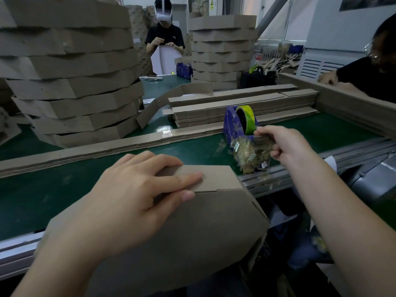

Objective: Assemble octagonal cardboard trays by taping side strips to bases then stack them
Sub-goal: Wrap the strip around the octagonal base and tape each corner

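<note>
My left hand (128, 194) lies flat, fingers straight, pressing down on a brown cardboard tray (192, 232). My hands are well apart. My right hand (278, 144) reaches forward and to the right, thumb and fingertips pinching the loose end of the tape (249, 123) at a blue tape dispenser (232, 125).

The tray sits nearest me, tipped over the near edge of the green tabletop (53, 189). A seam (205, 191) between a side strip and the base starts at my left fingertips and runs off to the right. From my right hand, that seam lies back toward me and to the left, so I judge the tape must travel that way while my left hand holds the joint closed. The cardboard is plain, matte and creased into angled panels.

Beyond the dispenser lie flat bundles of side strips (235, 110). Far left stands a tall stack of finished trays (75, 82).
</note>
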